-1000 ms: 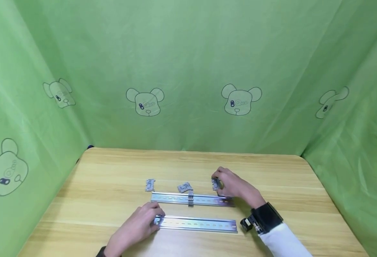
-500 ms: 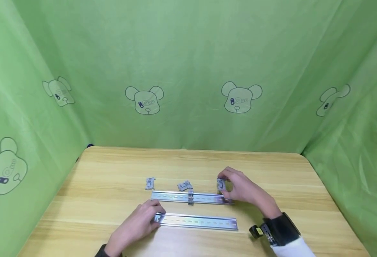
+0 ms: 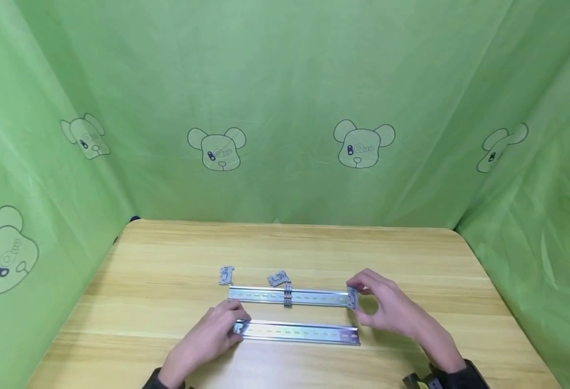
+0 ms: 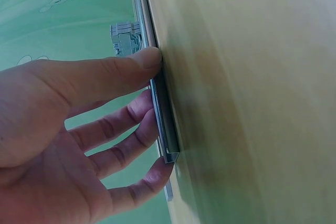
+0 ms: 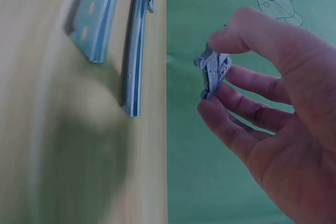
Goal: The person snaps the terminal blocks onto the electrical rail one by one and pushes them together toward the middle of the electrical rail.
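My left hand (image 3: 216, 328) grips the left end of the nearer slotted metal DIN rail (image 3: 296, 332), its thumb on one long edge and fingertips on the other. In my right hand (image 3: 391, 307), a grey terminal block (image 5: 214, 71) is pinched between thumb and fingertips. The right wrist view shows it held up off the table, apart from both rails. In the head view it appears over the right end of the farther DIN rail (image 3: 260, 295). A small group of terminal blocks (image 3: 288, 295) sits across the middle of that farther rail.
Two loose terminal blocks lie behind the farther rail: one flat block (image 3: 226, 275) at left and a tilted block (image 3: 277, 278) near the mounted group. The wooden table (image 3: 168, 254) is enclosed by green curtains (image 3: 285, 178) at the back and sides.
My right hand has lifted the terminal block from behind the farther rail and moved it right and nearer, to that rail's right end. My left hand stays on the nearer rail.
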Demonstrator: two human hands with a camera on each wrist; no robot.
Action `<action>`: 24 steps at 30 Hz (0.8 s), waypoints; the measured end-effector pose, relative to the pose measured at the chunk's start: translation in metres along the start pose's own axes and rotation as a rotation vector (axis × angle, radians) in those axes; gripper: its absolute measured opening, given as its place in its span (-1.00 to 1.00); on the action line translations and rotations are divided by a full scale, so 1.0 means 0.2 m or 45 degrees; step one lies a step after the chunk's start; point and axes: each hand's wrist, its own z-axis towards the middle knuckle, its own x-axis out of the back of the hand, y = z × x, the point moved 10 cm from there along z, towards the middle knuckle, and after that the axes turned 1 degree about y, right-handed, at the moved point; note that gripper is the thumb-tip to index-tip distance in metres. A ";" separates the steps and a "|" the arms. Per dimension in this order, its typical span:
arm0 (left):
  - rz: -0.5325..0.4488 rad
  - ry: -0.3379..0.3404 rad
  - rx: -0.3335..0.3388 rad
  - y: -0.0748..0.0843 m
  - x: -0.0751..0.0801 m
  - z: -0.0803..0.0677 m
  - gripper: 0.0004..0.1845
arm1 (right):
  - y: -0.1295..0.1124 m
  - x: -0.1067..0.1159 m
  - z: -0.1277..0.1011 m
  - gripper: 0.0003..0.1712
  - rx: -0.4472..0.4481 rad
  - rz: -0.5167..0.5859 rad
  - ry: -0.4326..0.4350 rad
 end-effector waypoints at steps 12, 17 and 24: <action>-0.005 -0.021 0.021 0.00 0.00 0.00 -0.66 | 0.02 0.00 -0.22 -0.33 -0.061 0.076 0.095; -0.011 -0.035 0.043 -0.01 0.00 0.00 -0.65 | 0.02 -0.02 -0.26 -0.31 -0.039 0.100 0.100; -0.024 -0.031 0.055 -0.02 -0.01 0.00 -0.64 | 0.07 -0.08 -0.30 -0.31 -0.096 0.164 0.019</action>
